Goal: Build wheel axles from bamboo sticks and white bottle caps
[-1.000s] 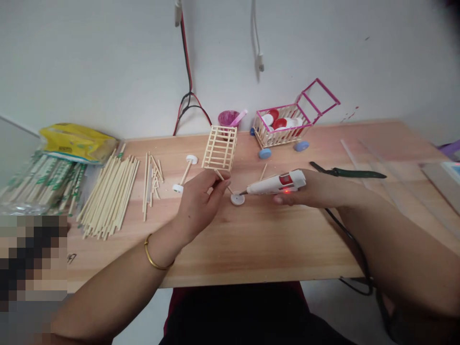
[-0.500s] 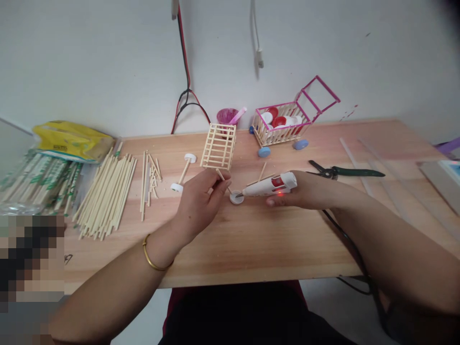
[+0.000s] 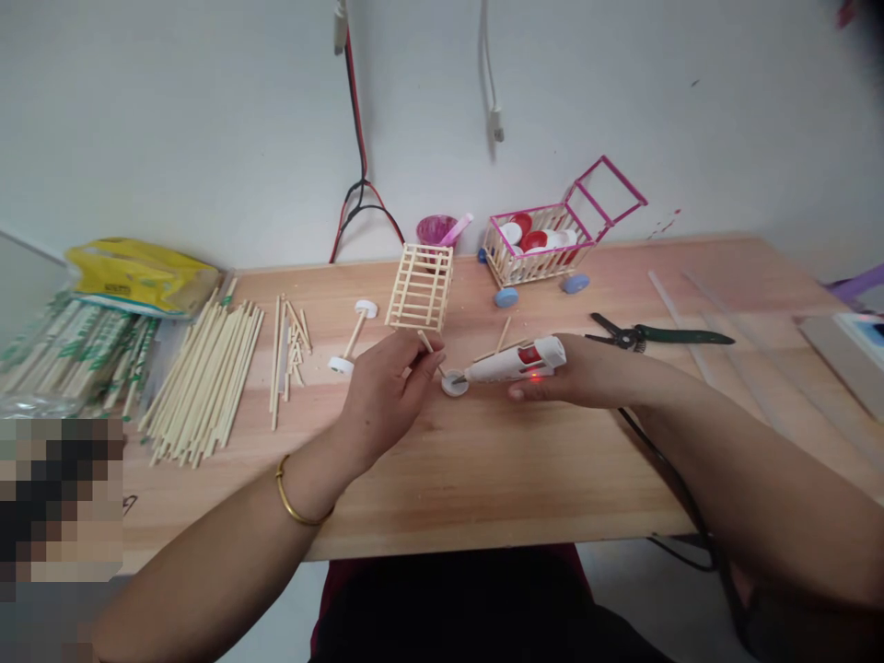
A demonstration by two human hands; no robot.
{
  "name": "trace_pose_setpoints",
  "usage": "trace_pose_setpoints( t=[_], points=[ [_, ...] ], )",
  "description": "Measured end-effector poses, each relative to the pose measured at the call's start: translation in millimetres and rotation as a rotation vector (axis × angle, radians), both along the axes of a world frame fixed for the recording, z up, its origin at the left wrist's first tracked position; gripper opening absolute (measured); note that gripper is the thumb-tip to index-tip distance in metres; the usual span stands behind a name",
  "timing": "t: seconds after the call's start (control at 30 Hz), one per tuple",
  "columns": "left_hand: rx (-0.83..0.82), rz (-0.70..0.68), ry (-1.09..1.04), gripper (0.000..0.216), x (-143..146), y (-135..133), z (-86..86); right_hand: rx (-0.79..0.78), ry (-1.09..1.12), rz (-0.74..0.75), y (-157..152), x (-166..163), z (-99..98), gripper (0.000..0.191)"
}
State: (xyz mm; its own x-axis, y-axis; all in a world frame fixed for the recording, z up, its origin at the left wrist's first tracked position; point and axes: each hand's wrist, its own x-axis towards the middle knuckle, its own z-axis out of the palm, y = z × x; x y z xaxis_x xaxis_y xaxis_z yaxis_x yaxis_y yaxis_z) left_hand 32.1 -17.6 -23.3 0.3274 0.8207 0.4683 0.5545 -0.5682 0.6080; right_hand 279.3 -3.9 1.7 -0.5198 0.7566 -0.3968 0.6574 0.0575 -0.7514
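Observation:
My left hand point(image 3: 390, 391) pinches a short wooden stick point(image 3: 431, 352) that slants down to a white bottle cap point(image 3: 455, 384) on the table. My right hand point(image 3: 576, 373) is wrapped round a white hot glue gun point(image 3: 507, 361), its red light lit. The gun's nozzle reaches into the cap, beside the lower end of the stick. Just beyond my left hand stands a small basket frame of wooden sticks point(image 3: 420, 287). To its left lies a stick with a white cap at each end point(image 3: 355, 333). A couple of loose sticks point(image 3: 503, 339) lie behind the gun.
A pink-trimmed stick cart point(image 3: 539, 244) holding red and white caps stands at the back, beside a purple cup point(image 3: 435, 230). Green-handled cutters point(image 3: 663, 335) and clear glue sticks point(image 3: 680, 322) lie right. Left are wooden sticks point(image 3: 207, 387), short cut pieces point(image 3: 296, 354) and a yellow packet point(image 3: 142, 274).
The view has tilted slightly. Both hands, the stick, the cap and the glue gun keep nearly the same places relative to one another.

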Motion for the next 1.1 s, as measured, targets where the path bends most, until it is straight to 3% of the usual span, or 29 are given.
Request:
trace_pose_setpoints(
  t=[0.3, 1.1],
  points=[
    [0.01, -0.009, -0.006, 0.011, 0.0, 0.4, -0.8, 0.015, -0.009, 0.014, 3.5, 3.9, -9.8, 0.039],
    [0.033, -0.024, -0.003, 0.009, 0.0, 0.1, -0.7, 0.039, -0.048, -0.02, 0.9, 2.6, -7.0, 0.036]
  ],
)
